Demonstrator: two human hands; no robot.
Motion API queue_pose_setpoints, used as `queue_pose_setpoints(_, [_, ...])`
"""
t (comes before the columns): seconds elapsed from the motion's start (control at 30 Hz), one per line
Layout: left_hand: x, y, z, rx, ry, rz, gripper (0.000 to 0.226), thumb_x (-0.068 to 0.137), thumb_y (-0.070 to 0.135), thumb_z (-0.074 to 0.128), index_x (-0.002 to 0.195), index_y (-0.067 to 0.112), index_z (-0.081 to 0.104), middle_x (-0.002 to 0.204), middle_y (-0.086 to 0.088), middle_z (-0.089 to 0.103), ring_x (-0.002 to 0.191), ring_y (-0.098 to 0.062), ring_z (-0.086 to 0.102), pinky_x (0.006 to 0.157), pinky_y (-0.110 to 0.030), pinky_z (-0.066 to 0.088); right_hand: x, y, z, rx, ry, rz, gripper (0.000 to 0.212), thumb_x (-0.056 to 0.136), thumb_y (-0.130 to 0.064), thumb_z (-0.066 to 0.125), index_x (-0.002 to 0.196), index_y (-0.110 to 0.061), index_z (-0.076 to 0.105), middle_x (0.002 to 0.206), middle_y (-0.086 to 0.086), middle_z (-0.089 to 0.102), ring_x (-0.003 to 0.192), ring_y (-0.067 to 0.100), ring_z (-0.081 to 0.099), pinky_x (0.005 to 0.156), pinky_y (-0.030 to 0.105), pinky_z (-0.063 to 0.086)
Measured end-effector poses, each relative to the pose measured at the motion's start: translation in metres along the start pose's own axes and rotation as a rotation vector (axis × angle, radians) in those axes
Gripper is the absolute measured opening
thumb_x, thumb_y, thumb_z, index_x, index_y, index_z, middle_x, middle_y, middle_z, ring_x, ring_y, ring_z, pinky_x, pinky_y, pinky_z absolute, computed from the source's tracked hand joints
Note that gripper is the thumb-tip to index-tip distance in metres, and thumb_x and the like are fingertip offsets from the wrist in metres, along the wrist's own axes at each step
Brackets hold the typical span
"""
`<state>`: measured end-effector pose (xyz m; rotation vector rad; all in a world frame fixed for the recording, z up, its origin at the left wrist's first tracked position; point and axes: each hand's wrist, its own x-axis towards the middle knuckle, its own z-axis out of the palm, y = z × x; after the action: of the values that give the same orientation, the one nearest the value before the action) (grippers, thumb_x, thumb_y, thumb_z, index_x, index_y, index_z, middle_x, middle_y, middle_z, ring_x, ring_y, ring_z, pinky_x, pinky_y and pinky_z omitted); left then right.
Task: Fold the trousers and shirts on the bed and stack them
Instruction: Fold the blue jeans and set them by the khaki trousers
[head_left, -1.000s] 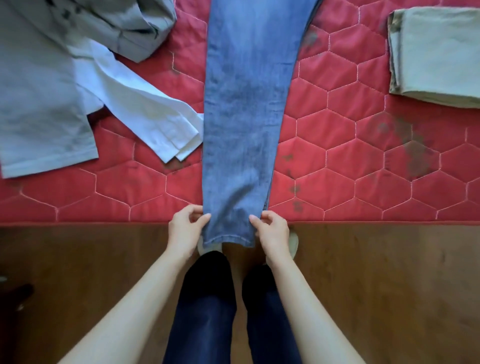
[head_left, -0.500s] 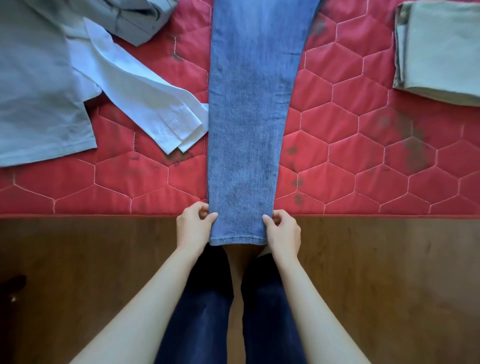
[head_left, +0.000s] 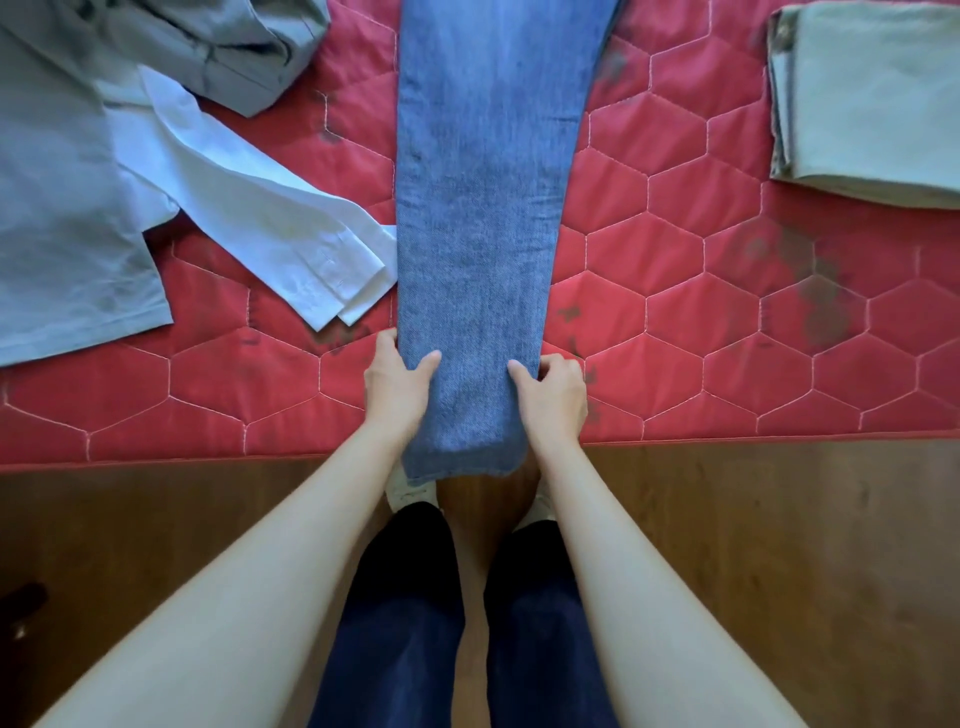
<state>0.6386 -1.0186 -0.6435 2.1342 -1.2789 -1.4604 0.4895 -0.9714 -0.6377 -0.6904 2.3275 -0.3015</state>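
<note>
Red quilted bed cover (head_left: 727, 291), stitched in hexagons and bearing dark smudges, fills the upper field; a wooden floor (head_left: 779, 571) lies below its near edge. Blue jeans (head_left: 483, 208), the legs apparently laid one upon the other, run down the centre, the hem overhanging the bed edge towards the person's feet. At the upper left lies an unfolded heap: a grey garment (head_left: 62, 197), a second crumpled grey piece (head_left: 234, 47), and a white shirt (head_left: 249, 218) whose cuffed sleeve reaches up to the jeans' left edge. At the upper right, well apart, rests a folded khaki garment (head_left: 872, 98). The left hand (head_left: 397, 384) pinches the jeans' left edge near the hem, thumb on top and fingers curled round the side; the right hand (head_left: 553, 392) grips the right edge in the same manner.

Progress, as a judgement: one garment appears finished and begins the stack; the jeans are halved lengthwise and gripped for a crosswise fold; the shirt and grey garments remain untouched, so most of the task is outstanding.

No brand, label or legible writing is visible.
</note>
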Motion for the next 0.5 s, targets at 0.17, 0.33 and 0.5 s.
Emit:
queue_pose_setpoints(0.17, [0.006,-0.002,-0.008,0.036,0.048,0.222,0.049,0.098,0.016,0.039,0.145,0.031,0.032,0.088,0.001,0.061,0.090,-0.024,0.055,0.075,-0.030,0.032,0.005,0.006,-0.008,0.205,-0.057,-0.111,0.032,0.098,-0.026,0.041,0.130,-0.023,0.046,0.091,0.006,0.067,0.095,0.028,0.058,0.076,0.037,0.038])
queue_pose_setpoints(0.33, [0.020,-0.022,-0.045,0.414,-0.131,0.699,0.062,0.085,-0.013,0.049,0.140,0.017,0.050,0.110,-0.013,0.062,0.095,-0.031,0.061,0.083,-0.045,0.052,0.017,0.029,-0.022,0.026,-0.126,-0.637,0.066,0.087,0.007,0.043,0.145,-0.026,0.042,0.113,0.007,0.063,0.096,0.027,0.061,0.081,0.040,0.049])
queue_pose_setpoints(0.5, [0.048,-0.021,-0.063,0.863,-0.082,1.241,0.040,0.076,-0.002,0.069,0.115,0.007,0.070,0.095,-0.021,0.064,0.073,-0.034,0.061,0.062,-0.041,0.052,0.045,0.041,-0.031,-0.497,0.165,-1.164,0.055,0.074,0.000,0.072,0.124,-0.022,0.066,0.099,0.005,0.067,0.075,0.024,0.063,0.042,0.032,0.051])
